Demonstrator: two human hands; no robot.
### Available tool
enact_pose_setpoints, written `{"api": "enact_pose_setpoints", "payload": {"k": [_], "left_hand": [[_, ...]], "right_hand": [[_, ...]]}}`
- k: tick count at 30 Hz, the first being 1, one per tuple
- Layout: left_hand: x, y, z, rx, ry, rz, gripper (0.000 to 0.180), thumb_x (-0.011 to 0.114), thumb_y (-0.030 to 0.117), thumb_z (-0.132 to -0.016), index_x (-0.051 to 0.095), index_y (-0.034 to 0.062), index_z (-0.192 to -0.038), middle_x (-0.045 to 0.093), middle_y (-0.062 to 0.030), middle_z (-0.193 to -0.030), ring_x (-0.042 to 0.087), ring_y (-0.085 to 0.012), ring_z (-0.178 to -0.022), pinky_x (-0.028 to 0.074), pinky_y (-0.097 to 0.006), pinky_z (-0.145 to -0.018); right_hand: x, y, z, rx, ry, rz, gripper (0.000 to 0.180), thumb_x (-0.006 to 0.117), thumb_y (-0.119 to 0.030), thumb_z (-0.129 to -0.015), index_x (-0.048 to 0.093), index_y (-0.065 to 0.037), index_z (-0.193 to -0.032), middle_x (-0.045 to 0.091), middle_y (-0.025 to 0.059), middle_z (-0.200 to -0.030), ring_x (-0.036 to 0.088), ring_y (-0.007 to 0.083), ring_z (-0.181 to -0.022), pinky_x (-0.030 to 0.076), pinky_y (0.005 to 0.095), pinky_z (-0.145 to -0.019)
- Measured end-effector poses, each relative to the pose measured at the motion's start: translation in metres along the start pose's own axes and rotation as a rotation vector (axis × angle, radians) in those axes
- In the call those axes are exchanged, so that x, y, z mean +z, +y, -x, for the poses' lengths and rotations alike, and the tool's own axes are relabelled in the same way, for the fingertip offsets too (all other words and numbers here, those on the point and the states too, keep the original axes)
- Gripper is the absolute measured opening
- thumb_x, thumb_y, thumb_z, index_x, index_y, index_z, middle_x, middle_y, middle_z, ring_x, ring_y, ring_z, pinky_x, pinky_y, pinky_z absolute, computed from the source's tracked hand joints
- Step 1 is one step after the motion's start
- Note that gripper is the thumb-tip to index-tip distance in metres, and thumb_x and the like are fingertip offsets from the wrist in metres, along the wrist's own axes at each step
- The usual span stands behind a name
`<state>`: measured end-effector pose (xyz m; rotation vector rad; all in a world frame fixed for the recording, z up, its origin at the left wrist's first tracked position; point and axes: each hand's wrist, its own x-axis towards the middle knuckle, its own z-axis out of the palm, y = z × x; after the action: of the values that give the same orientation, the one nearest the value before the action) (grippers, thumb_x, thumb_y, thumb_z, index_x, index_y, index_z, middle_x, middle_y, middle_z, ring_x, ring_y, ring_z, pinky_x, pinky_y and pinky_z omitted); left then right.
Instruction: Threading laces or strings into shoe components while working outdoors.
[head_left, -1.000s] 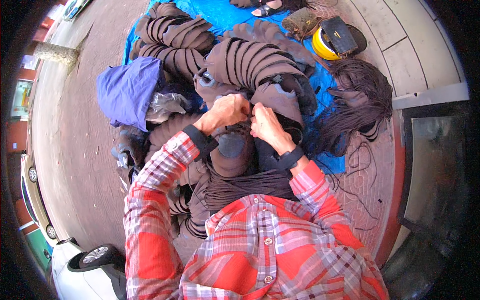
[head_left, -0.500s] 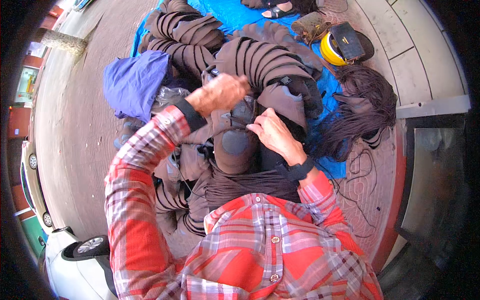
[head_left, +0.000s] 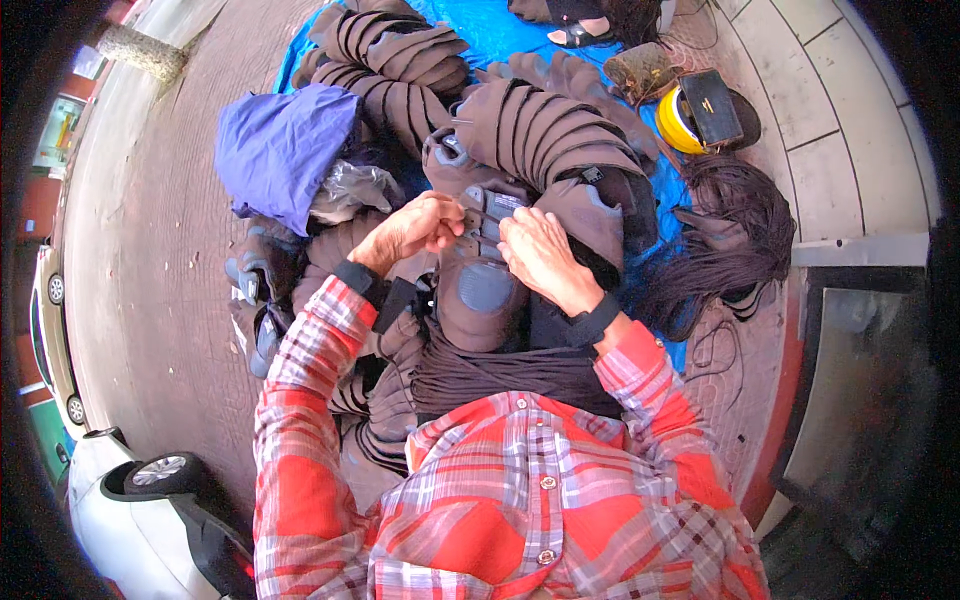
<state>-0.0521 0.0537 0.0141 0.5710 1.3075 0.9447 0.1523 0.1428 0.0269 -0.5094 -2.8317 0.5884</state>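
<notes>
The left hand [head_left: 425,225] had its fingers curled inward, though whether they pinched a lace could not be told; the right hand [head_left: 545,255] bent its fingertips at the far right edge of the brown shoe upper [head_left: 487,290], their grip hidden. That upper lay between the forearms, near side of the stacked uppers [head_left: 545,130]. A lace bundle [head_left: 510,375] bordered it nearest the body; paving [head_left: 180,270] stretched left. Half a second earlier, the left hand was blurred and farther off.
</notes>
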Motion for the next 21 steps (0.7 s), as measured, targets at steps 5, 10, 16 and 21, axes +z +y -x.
{"api": "enact_pose_setpoints", "payload": {"k": [5,10,16,21], "left_hand": [[0.011,-0.004,0.001,-0.180,0.019,0.470,0.005,0.051,0.011,-0.079,0.051,0.0068,-0.078,0.056,-0.0043,-0.070,0.041,-0.0095,-0.046,0.028,-0.022,-0.038],[0.004,-0.019,-0.003,-0.199,-0.080,0.711,0.007,0.050,0.010,-0.080,0.049,0.0033,-0.079,0.055,-0.0057,-0.071,0.040,-0.0086,-0.048,0.028,-0.020,-0.036],[0.006,-0.020,0.000,-0.210,-0.138,0.890,0.009,0.048,0.010,-0.080,0.048,0.0016,-0.076,0.048,-0.0024,-0.065,0.038,-0.0078,-0.048,0.029,-0.019,-0.037],[-0.022,-0.013,0.007,0.124,-0.267,1.493,0.005,0.049,0.000,-0.072,0.044,0.0009,-0.072,0.045,-0.0035,-0.067,0.043,-0.0131,-0.057,0.040,-0.025,-0.052]], "right_hand": [[-0.011,0.029,-0.011,-0.002,-0.050,0.030,0.016,0.057,-0.005,-0.074,0.050,0.000,-0.086,0.050,0.0160,-0.085,0.056,0.0328,-0.080,0.047,0.0426,-0.067],[-0.030,0.041,-0.019,0.063,-0.334,-0.430,0.026,0.074,-0.017,-0.065,0.057,-0.001,-0.076,0.057,0.0131,-0.075,0.057,0.0263,-0.074,0.045,0.0340,-0.065],[-0.044,0.045,-0.020,0.177,-0.480,-0.413,0.027,0.075,-0.016,-0.064,0.059,0.001,-0.076,0.060,0.0126,-0.072,0.059,0.0242,-0.070,0.046,0.0330,-0.064],[-0.057,0.042,-0.017,0.163,-0.491,-0.469,0.026,0.076,-0.018,-0.063,0.063,0.000,-0.076,0.063,0.0152,-0.071,0.062,0.0262,-0.070,0.047,0.0361,-0.063]]}}
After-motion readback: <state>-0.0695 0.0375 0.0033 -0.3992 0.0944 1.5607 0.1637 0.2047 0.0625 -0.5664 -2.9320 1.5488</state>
